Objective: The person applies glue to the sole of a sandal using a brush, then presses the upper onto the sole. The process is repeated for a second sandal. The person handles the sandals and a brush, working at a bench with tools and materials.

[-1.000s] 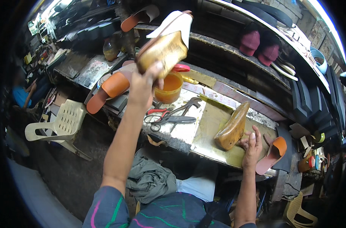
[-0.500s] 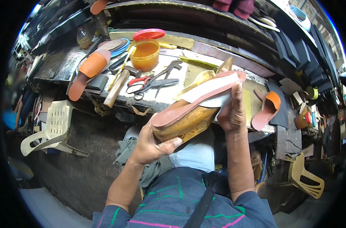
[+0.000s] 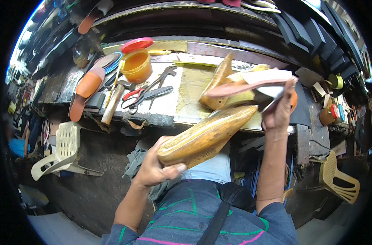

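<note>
My left hand (image 3: 156,167) grips the heel end of a long wooden shoe last (image 3: 206,134), held tilted over my lap with its toe pointing up and right. My right hand (image 3: 279,109) is raised at the bench's front edge, holding a flat pink shoe sole (image 3: 243,86) with a white insole piece (image 3: 263,76) on it. A second wooden last (image 3: 215,81) lies on the yellowish bench mat (image 3: 190,87) behind the sole.
On the workbench (image 3: 163,108) lie a hammer (image 3: 114,100), red-handled scissors (image 3: 147,94), pliers (image 3: 163,75), an orange pot (image 3: 137,65) with a red lid (image 3: 137,44), and an orange sandal sole (image 3: 84,92). White plastic chair (image 3: 59,153) at left, tan chair (image 3: 339,179) at right.
The last and the sole were held together in front of me; now my right hand has lifted the pink sole away to the right, and my left hand keeps the last alone.
</note>
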